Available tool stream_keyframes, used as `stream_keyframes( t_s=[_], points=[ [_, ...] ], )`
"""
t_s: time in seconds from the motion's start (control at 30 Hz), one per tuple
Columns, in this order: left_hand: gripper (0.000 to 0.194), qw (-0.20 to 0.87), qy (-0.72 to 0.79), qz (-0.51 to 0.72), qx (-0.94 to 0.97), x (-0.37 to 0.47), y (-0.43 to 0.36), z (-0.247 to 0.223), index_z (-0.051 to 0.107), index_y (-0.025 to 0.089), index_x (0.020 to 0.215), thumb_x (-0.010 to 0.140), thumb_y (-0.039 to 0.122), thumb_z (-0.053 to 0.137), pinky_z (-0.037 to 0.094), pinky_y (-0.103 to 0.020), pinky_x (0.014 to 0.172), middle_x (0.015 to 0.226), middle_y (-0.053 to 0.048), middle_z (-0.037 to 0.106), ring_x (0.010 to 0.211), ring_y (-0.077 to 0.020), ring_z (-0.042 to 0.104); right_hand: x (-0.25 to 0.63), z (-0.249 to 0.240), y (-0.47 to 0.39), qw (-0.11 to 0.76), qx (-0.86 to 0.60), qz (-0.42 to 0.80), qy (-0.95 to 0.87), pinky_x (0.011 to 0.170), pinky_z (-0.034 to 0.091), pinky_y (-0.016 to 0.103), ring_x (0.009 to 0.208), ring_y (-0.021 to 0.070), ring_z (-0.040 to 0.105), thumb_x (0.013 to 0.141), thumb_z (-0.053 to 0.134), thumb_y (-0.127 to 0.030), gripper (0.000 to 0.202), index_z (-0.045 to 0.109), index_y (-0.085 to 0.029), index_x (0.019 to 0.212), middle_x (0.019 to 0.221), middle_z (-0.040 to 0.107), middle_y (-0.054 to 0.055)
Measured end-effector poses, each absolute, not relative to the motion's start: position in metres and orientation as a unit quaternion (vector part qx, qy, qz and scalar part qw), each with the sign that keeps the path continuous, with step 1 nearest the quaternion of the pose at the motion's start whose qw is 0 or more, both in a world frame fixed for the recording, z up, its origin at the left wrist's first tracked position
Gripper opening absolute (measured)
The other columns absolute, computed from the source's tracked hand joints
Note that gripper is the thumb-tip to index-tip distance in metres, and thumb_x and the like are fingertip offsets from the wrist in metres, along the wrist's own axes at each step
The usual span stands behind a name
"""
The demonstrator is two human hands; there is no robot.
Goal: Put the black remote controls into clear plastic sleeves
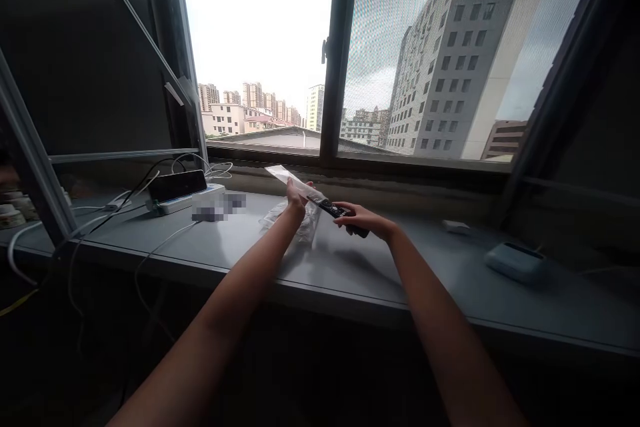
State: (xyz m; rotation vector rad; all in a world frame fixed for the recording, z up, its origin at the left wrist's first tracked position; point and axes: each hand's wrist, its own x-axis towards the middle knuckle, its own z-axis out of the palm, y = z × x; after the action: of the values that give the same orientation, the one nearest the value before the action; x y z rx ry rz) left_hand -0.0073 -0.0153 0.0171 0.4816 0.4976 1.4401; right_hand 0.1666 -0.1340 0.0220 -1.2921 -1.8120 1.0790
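A black remote control (330, 207) is partly inside a clear plastic sleeve (287, 177), tilted above the desk. My left hand (297, 196) is closed around the sleeve, near the end of the remote that lies inside it. My right hand (363, 219) grips the bare end of the remote, with its fingers along the top and side. Below my left hand, a crumpled heap of clear plastic bags (306, 230) rests on the grey desk (345, 273).
At the left stand a phone (177, 185), a white power strip (200, 197), cables and a metal frame (30, 147). On the right are a small white object (455, 227) and a light blue box (516, 261). A window (327, 93) rises behind the desk.
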Motion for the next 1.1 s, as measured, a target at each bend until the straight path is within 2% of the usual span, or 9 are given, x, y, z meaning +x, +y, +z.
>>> stream_keyframes(
  t_s=[0.17,0.33,0.4,0.57,0.63,0.73,0.87,0.97,1.1],
  points=[
    [0.059,0.696,0.192,0.609,0.328,0.000,-0.022,0.017,0.055,0.008,0.132,0.099,0.052,0.034,0.055,-0.030,0.066,0.085,-0.012,0.071,0.073,-0.0220,0.067,0.162,0.016,-0.127,0.411,-0.510,0.368,-0.660,0.046,0.045,0.020,0.052,0.0091,0.054,0.080,0.072,-0.024,0.069,0.043,-0.018,0.142,0.079,0.064,0.000],
    [0.061,0.722,0.197,0.537,0.389,0.006,-0.026,0.016,0.057,0.002,0.129,0.099,0.051,0.037,0.054,-0.033,0.078,0.094,-0.019,0.073,0.083,-0.0259,0.071,0.158,0.012,-0.125,0.383,-0.503,0.392,-0.669,0.047,0.046,0.021,0.053,0.0108,0.057,0.078,0.074,-0.027,0.076,0.038,-0.019,0.145,0.077,0.064,-0.001],
    [0.057,0.719,0.197,0.541,0.391,0.007,-0.028,0.016,0.056,0.003,0.130,0.099,0.047,0.038,0.053,-0.034,0.081,0.097,-0.019,0.073,0.085,-0.0259,0.071,0.159,0.009,-0.122,0.382,-0.493,0.396,-0.674,0.047,0.046,0.021,0.053,0.0113,0.057,0.077,0.076,-0.028,0.078,0.037,-0.018,0.145,0.076,0.065,-0.001],
    [0.037,0.709,0.171,0.523,0.441,0.014,-0.033,0.013,0.055,0.009,0.127,0.099,0.031,0.045,0.052,-0.034,0.085,0.104,-0.016,0.073,0.090,-0.0235,0.071,0.161,0.002,-0.112,0.444,-0.477,0.372,-0.661,0.047,0.047,0.022,0.051,0.0111,0.056,0.077,0.075,-0.028,0.086,0.030,-0.020,0.149,0.075,0.063,-0.002],
    [0.032,0.701,0.175,0.508,0.470,0.017,-0.034,0.011,0.056,0.013,0.125,0.096,0.026,0.049,0.051,-0.034,0.087,0.106,-0.013,0.073,0.095,-0.0228,0.070,0.161,0.001,-0.110,0.463,-0.475,0.360,-0.656,0.047,0.048,0.022,0.050,0.0104,0.055,0.077,0.074,-0.026,0.077,0.038,-0.020,0.145,0.075,0.063,-0.002],
    [0.026,0.681,0.200,0.488,0.508,0.019,-0.035,0.008,0.059,0.016,0.118,0.095,0.024,0.052,0.049,-0.033,0.090,0.105,-0.010,0.074,0.099,-0.0212,0.069,0.161,0.000,-0.109,0.483,-0.480,0.337,-0.650,0.046,0.047,0.021,0.049,0.0089,0.053,0.078,0.073,-0.023,0.052,0.055,-0.017,0.126,0.075,0.062,-0.001],
    [0.025,0.689,0.195,0.490,0.496,0.019,-0.036,0.007,0.059,0.015,0.114,0.097,0.030,0.049,0.052,-0.033,0.086,0.100,-0.010,0.074,0.095,-0.0221,0.070,0.161,0.000,-0.108,0.467,-0.501,0.335,-0.647,0.044,0.046,0.021,0.048,0.0089,0.053,0.077,0.074,-0.024,0.044,0.057,-0.015,0.117,0.076,0.063,0.000],
    [0.026,0.692,0.187,0.531,0.452,0.020,-0.035,0.007,0.056,0.011,0.117,0.098,0.025,0.044,0.054,-0.036,0.082,0.095,-0.013,0.074,0.087,-0.0234,0.072,0.159,0.000,-0.111,0.432,-0.507,0.370,-0.648,0.046,0.047,0.021,0.052,0.0102,0.056,0.077,0.076,-0.028,0.048,0.055,-0.014,0.117,0.079,0.066,0.002],
    [0.033,0.692,0.208,0.571,0.390,0.019,-0.027,0.006,0.051,0.005,0.127,0.097,0.017,0.042,0.055,-0.036,0.079,0.088,-0.015,0.074,0.079,-0.0226,0.072,0.156,0.004,-0.121,0.406,-0.439,0.457,-0.658,0.065,0.054,0.021,0.079,0.0141,0.065,0.072,0.081,-0.030,0.062,0.052,-0.017,0.126,0.100,0.069,0.006]
  ],
)
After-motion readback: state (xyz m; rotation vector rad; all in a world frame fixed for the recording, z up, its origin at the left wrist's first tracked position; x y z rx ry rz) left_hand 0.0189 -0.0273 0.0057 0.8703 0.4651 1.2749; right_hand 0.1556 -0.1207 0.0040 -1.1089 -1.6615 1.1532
